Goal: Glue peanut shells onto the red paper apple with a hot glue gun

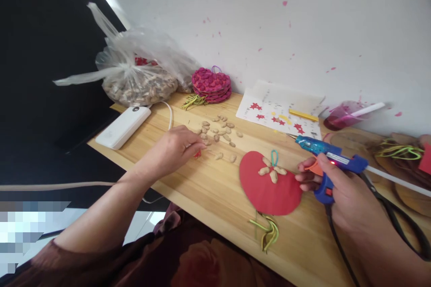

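On the light wooden bench [215, 202], the right hand [350, 197] grips a blue plastic hot-glue gun [332, 154] just beside a red round paper cutout [269, 188] near the front edge. Toward the left end, the left hand [175, 148] draws its fingertips together at scattered tan peanuts [220, 132]; I cannot tell whether it is pinching one.

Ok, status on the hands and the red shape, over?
Left hand at loose peanuts, grip unclear. Right hand shut on glue gun, beside red paper shape. Three peanuts on it. Green strips below, apart.

Peanuts [220, 131], red disc [269, 193] on wooden table [208, 190]
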The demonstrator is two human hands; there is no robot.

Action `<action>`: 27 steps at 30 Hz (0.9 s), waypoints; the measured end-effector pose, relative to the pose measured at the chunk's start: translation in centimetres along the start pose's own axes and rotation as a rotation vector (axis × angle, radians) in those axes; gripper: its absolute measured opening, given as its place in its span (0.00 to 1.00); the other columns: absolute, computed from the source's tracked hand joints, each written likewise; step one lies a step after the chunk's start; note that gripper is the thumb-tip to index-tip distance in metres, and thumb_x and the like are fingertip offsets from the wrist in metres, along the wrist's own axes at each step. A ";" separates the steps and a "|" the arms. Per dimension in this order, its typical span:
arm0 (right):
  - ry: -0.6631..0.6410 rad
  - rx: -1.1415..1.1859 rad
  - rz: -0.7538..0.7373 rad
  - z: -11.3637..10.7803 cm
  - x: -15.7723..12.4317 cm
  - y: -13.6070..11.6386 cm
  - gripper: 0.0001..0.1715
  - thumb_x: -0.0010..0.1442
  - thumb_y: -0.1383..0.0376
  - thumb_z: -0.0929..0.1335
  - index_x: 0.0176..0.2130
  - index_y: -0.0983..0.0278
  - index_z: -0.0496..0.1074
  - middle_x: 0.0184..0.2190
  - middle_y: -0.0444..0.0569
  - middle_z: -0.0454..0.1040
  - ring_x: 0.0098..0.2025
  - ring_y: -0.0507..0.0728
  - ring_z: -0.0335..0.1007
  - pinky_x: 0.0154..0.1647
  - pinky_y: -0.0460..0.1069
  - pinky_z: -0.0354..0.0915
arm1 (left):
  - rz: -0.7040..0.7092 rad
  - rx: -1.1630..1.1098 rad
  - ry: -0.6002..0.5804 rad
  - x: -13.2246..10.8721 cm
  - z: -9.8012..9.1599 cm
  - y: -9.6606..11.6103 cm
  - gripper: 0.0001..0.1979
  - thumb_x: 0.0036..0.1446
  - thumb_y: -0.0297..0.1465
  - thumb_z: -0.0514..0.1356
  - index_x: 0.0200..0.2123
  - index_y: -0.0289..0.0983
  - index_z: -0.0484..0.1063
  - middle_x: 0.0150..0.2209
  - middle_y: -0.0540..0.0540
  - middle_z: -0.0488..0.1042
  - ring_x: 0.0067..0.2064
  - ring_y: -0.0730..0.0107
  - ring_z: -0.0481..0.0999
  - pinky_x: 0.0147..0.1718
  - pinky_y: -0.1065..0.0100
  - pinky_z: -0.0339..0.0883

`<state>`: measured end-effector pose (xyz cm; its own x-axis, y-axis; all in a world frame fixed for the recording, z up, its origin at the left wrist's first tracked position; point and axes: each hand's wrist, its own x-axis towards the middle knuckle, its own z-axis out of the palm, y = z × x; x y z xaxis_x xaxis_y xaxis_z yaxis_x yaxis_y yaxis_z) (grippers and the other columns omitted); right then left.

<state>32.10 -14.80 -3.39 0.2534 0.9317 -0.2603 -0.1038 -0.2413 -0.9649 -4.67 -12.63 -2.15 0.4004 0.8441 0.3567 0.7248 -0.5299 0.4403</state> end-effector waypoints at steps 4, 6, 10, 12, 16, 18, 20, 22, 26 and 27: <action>-0.002 -0.001 -0.003 0.0 0.1 0.0 0.27 0.39 0.45 0.81 0.27 0.63 0.78 0.26 0.48 0.79 0.22 0.55 0.77 0.18 0.45 0.73 | 0.089 -0.062 -0.067 -0.3 0.8 0.5 0.06 0.64 0.30 0.63 0.41 0.37 0.80 0.38 0.44 0.82 0.41 0.63 0.78 0.43 0.63 0.71; 0.007 -0.013 -0.010 0.0 0.0 0.0 0.27 0.39 0.45 0.81 0.28 0.63 0.78 0.26 0.49 0.79 0.23 0.56 0.77 0.18 0.45 0.74 | 0.102 -0.060 -0.089 -0.6 0.8 0.5 0.05 0.64 0.30 0.64 0.40 0.37 0.80 0.37 0.44 0.82 0.41 0.62 0.78 0.43 0.63 0.72; 0.040 -0.018 0.004 0.0 0.0 -0.1 0.30 0.35 0.45 0.82 0.27 0.63 0.78 0.27 0.49 0.79 0.22 0.57 0.77 0.17 0.46 0.74 | 0.089 -0.021 -0.070 -1.2 0.6 0.3 0.05 0.64 0.31 0.64 0.38 0.37 0.80 0.36 0.45 0.82 0.41 0.62 0.77 0.42 0.62 0.72; 0.044 -0.017 0.013 0.1 0.0 -0.2 0.31 0.33 0.44 0.82 0.27 0.64 0.78 0.26 0.49 0.79 0.22 0.57 0.77 0.17 0.46 0.73 | 0.057 0.011 -0.031 -1.5 0.5 0.1 0.05 0.64 0.31 0.64 0.37 0.37 0.80 0.35 0.45 0.82 0.40 0.62 0.77 0.41 0.62 0.71; 0.045 0.004 0.018 0.2 0.0 -0.2 0.30 0.32 0.46 0.83 0.27 0.63 0.78 0.26 0.48 0.79 0.22 0.58 0.77 0.17 0.46 0.74 | -0.061 0.095 0.065 -1.8 0.3 -0.4 0.06 0.64 0.30 0.62 0.35 0.38 0.80 0.34 0.46 0.81 0.38 0.63 0.76 0.41 0.62 0.70; 0.029 0.018 0.017 0.0 0.1 0.1 0.28 0.36 0.47 0.82 0.29 0.63 0.78 0.27 0.48 0.79 0.22 0.57 0.77 0.19 0.47 0.75 | -0.139 0.132 0.084 -1.9 -0.1 -0.6 0.07 0.64 0.29 0.61 0.36 0.37 0.79 0.35 0.45 0.80 0.39 0.62 0.77 0.42 0.62 0.70; 0.020 0.021 0.002 -0.3 0.2 0.5 0.25 0.42 0.48 0.81 0.31 0.63 0.79 0.28 0.48 0.80 0.21 0.56 0.76 0.20 0.47 0.76 | -0.205 0.162 0.091 -2.0 -0.4 -0.7 0.07 0.65 0.28 0.60 0.37 0.36 0.79 0.37 0.44 0.80 0.40 0.61 0.77 0.42 0.61 0.69; 0.027 0.011 -0.030 -0.5 0.3 0.9 0.21 0.48 0.50 0.79 0.32 0.63 0.79 0.28 0.48 0.80 0.22 0.55 0.76 0.20 0.47 0.76 | -0.238 0.167 0.090 -2.1 -0.7 -0.6 0.07 0.65 0.29 0.59 0.38 0.35 0.78 0.38 0.43 0.80 0.41 0.61 0.77 0.42 0.62 0.69; 0.017 -0.010 -0.058 -0.9 0.5 1.4 0.18 0.52 0.51 0.78 0.33 0.62 0.79 0.29 0.47 0.80 0.21 0.55 0.75 0.20 0.48 0.76 | -0.242 0.093 0.073 -2.0 -0.8 -0.2 0.06 0.64 0.31 0.61 0.37 0.38 0.79 0.37 0.45 0.79 0.40 0.63 0.77 0.42 0.63 0.68; 0.011 -0.012 -0.050 -1.0 0.5 1.4 0.19 0.52 0.51 0.78 0.34 0.63 0.79 0.29 0.47 0.80 0.21 0.55 0.75 0.20 0.48 0.76 | -0.246 0.080 0.075 -1.9 -0.8 -0.1 0.06 0.64 0.32 0.62 0.36 0.38 0.79 0.37 0.45 0.79 0.40 0.63 0.77 0.42 0.63 0.68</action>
<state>33.02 -14.90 -4.90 0.2681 0.9397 -0.2123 -0.0794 -0.1981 -0.9770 -5.93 -14.24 -2.25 0.1664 0.9366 0.3084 0.8382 -0.2991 0.4560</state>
